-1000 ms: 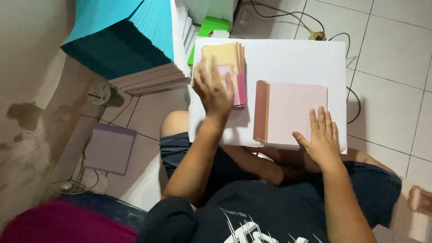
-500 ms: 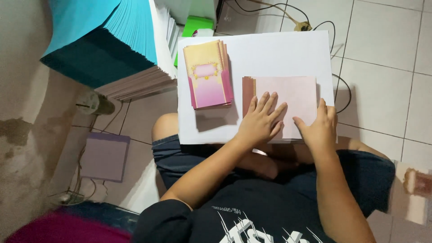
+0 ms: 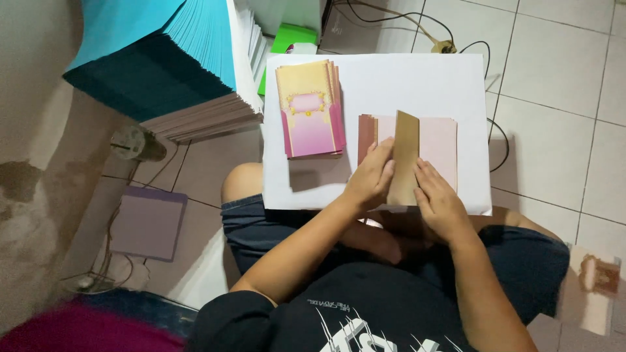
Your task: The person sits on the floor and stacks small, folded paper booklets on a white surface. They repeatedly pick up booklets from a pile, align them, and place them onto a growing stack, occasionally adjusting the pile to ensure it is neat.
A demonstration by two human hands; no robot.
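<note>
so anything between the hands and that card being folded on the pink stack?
Nothing visible. The left hand and right hand both already touch the gold-brown card, which stands partly folded up over the pale pink stack. The decorated card pile lies apart to the left on the white board.

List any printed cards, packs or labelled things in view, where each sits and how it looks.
Decorated card stack: white board's left half; rectangular, yellow top, pink bottom.
Plain pink card stack: board's right half, brown left edge.
Tan card: held in left hand and right hand.
Green box: behind board.
</note>
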